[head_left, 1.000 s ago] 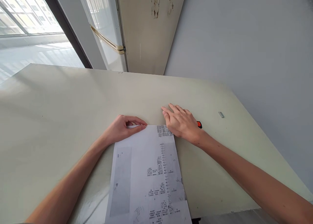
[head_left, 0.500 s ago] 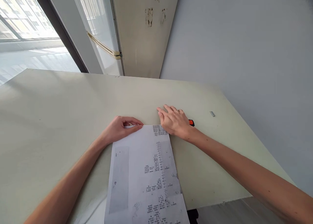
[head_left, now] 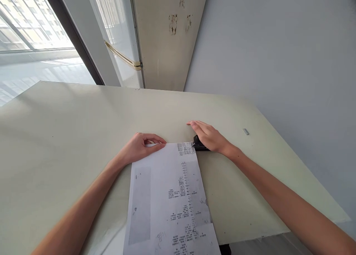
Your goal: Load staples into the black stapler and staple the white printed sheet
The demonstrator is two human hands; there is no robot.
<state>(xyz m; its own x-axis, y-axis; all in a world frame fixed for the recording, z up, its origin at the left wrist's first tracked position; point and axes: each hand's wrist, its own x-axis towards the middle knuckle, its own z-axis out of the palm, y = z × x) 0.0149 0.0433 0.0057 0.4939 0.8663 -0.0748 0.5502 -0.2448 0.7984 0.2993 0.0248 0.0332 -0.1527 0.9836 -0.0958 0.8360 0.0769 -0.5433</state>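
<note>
Printed sheets of paper (head_left: 158, 195) lie lengthwise on the table, their far edge away from me. My left hand (head_left: 144, 148) pinches that far edge near its left corner, thumb on top. At the far right corner, the end of a black stapler (head_left: 202, 148) meets the paper beside a block of barcode-like print. My right hand (head_left: 210, 136) is over the stapler, fingers stretched out and pointing left, palm edge against or just above it; actual contact is hard to tell. Most of the stapler's body is hidden behind that hand.
A small grey strip, apparently of staples (head_left: 246, 131), lies on the pale table (head_left: 91, 114) to the right. Beyond the table stand a fridge (head_left: 164, 55) and a window at the left. A plain wall (head_left: 267, 47) borders the right side. Something black (head_left: 226, 249) shows below the near edge.
My right hand has lifted and tilted from lying flat over the stapler, baring its black front end. My left hand keeps its pinch on the paper. The view has shifted slightly.
</note>
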